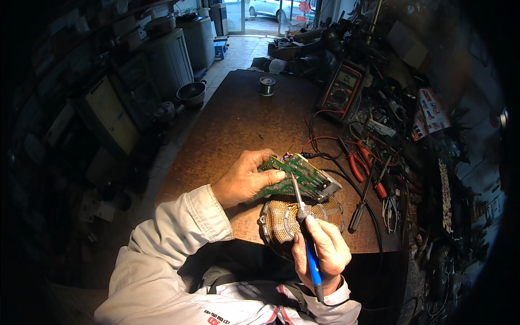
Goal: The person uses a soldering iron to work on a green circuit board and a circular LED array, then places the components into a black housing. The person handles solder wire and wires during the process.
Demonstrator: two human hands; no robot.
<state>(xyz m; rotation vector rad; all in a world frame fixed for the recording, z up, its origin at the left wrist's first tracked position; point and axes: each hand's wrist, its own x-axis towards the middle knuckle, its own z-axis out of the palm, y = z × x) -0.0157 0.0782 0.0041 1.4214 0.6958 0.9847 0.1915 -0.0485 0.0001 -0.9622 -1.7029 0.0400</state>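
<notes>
I see the pale jacket [157,262] nearest. The left hand [246,179] pinches a green circuit board [313,174], its long axis roughly left to right, in from the bench's [227,124] near edge; the right hand [331,246] pinches a blue soldering iron [312,259] pointing away toward it. A grey cabinet [172,57] stands left, red-handled pliers [355,165] lie near the bench's right edge.

Left hand [244,179] grips green circuit board [304,177]; right hand [326,250], soldering iron [301,213].

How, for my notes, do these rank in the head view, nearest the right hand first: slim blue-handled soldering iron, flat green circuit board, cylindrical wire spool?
1. Soldering iron: in right hand.
2. Circuit board: ahead, in left hand.
3. Wire spool: far ahead, leftward.
</notes>
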